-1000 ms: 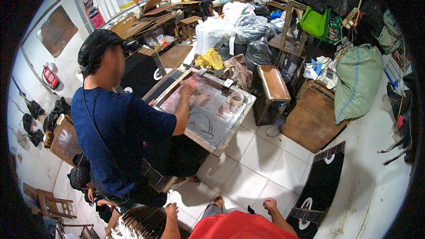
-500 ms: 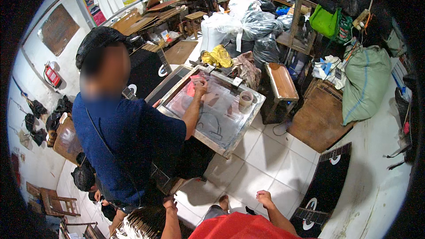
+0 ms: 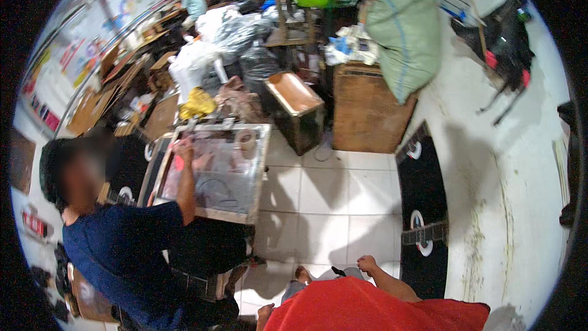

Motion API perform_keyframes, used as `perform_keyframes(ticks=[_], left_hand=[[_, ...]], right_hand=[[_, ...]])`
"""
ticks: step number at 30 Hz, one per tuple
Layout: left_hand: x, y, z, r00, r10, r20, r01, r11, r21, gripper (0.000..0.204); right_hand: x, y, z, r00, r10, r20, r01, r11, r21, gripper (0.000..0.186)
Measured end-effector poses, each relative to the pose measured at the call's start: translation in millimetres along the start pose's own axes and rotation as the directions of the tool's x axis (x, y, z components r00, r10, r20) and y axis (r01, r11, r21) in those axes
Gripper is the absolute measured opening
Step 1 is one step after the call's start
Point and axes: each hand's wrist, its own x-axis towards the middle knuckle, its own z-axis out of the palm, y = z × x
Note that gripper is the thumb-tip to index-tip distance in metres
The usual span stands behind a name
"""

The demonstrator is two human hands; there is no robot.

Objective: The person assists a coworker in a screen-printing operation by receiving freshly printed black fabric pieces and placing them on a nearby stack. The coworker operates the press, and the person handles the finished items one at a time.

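My right hand (image 3: 367,263) hangs in front of my red shirt (image 3: 343,306), over the tiled floor, its fingers curled and nothing seen in them. My left hand (image 3: 264,312) shows only in part at the lower edge, beside the shirt; its fingers are too blurred to read. Nearest to my left side stands a co-worker in a dark blue shirt (image 3: 122,251). That person's hand (image 3: 184,147) presses a pinkish-red cloth (image 3: 178,162) on a framed printing screen (image 3: 226,215). A small tub (image 3: 246,139) sits on the screen's far right part.
Black panels with white round prints (image 3: 422,178) lie along the right wall. Ahead stand a wooden box (image 3: 297,110), a brown board (image 3: 370,116) and a bulging green sack (image 3: 404,43). Plastic bags (image 3: 226,37) are heaped farther back, near another person (image 3: 193,3).
My view has swung to the right, so the co-worker and screen now sit farther left. My left hand has slipped lower, mostly out of view. The co-worker's hand stays on the screen.
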Motion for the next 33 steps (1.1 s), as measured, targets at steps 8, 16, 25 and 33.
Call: perform_keyframes(ticks=[8,16,25,33], left_hand=[[-104.9,84.9,108.4,0.963,0.194,-0.187,-0.236,0.942,-0.24,0.028],[-116.9,61.8,238.0,0.986,0.13,-0.109,-0.151,0.966,-0.211,0.019],[-149.5,-3.5,274.7,0.974,-0.028,-0.224,0.004,0.994,-0.11,0.022],[-144.9,-7.4,268.5,0.961,0.046,-0.272,-0.089,0.985,-0.149,0.024]], right_hand=[[-21.2,69.6,-85.5,0.982,0.174,-0.079,-0.168,0.983,0.07,0.026],[36.8,218.6,-146.2,0.955,-0.141,0.26,0.295,0.535,-0.792,0.018],[72.7,218.9,-173.7,0.915,-0.122,0.386,0.08,0.989,0.122,0.013],[66.1,146.1,-173.5,0.958,-0.015,0.287,-0.192,0.709,0.678,0.022]])
